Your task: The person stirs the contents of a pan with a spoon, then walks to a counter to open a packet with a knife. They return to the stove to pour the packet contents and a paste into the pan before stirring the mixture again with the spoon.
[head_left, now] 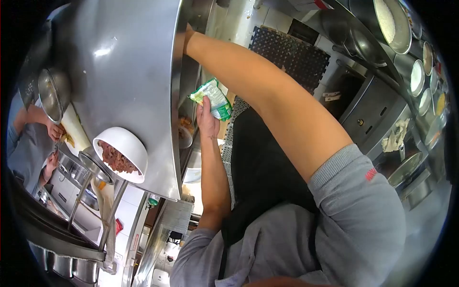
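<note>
My left hand (208, 122) is closed on a green and white plastic packet (213, 99), thumb across its face. It is held low beside the steel counter (129, 57), over the shelf area under the edge. My right arm (267, 86) stretches across to the counter's far edge. Only a sliver of my right hand (188, 34) shows there; its fingers are hidden behind the edge. Near my left hand, a plastic container with orange-brown food (185, 133) sits below the counter. On top stands a white bowl (138, 148) of shredded, dark reddish meat.
Across the counter, another person's hands (55, 131) work near a strainer (50, 95) and metal bowls. A black perforated floor mat (291, 60) lies beyond my arm. Shelves with pots and containers, including a pot of white grains (385, 21), line the right side.
</note>
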A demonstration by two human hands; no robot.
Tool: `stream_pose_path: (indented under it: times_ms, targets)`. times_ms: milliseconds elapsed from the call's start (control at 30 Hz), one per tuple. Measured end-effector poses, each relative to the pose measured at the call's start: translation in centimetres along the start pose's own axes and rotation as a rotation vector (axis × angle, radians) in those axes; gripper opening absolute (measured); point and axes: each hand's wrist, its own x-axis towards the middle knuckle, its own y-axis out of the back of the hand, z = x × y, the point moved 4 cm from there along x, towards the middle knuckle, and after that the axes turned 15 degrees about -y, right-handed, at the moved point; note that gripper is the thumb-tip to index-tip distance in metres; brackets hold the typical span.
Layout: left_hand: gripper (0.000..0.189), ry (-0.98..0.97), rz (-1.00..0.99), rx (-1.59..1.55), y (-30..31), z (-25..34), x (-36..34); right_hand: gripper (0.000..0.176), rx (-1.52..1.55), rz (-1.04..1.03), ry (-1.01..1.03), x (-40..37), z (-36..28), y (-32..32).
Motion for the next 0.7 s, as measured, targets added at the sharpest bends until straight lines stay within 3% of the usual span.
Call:
stream_pose_path:
  times_ms: [167, 233, 300, 367, 433, 467, 533, 700]
  targets:
    - [0.033, -0.1, -0.12, 0.165, -1.5, 1.4, -0.2, 0.024, 0.037, 0.028, -0.005, -0.3, -0.3, 4.0]
    - [0.033, -0.133, -0.112, 0.174, -1.6, 1.6, -0.6, 0.025, -0.404, -0.344, -0.042, -2.8, -0.4, 8.1]
    - [0.033, -0.172, -0.108, 0.171, -2.7, 2.2, -1.1, 0.026, -0.089, 0.219, 0.04, -8.3, -0.3, 13.2]
    - [0.032, -0.057, -0.026, -0.03, -4.5, 3.2, -1.6, 0.029, 0.224, -0.366, -0.253, -13.3, 0.0, 15.2]
    - [0.032, -0.11, -0.093, 0.08, -5.1, 3.6, -2.0, 0.036, 0.356, -0.687, -0.238, -18.2, 0.1, 16.8]
    - [0.033, -0.151, -0.158, 0.198, -5.6, 3.8, -2.3, 0.032, 0.397, -0.545, -0.284, -20.0, 0.0, 18.2]
    - [0.034, -0.2, -0.222, 0.238, -6.9, 4.0, -3.5, 0.024, 0.472, -0.481, -0.415, -22.1, -0.3, 21.3]
    - [0.025, -0.318, -0.449, 0.292, -11.2, 6.1, -8.9, 0.017, 0.43, -0.162, -0.35, -26.5, -2.9, 28.6]
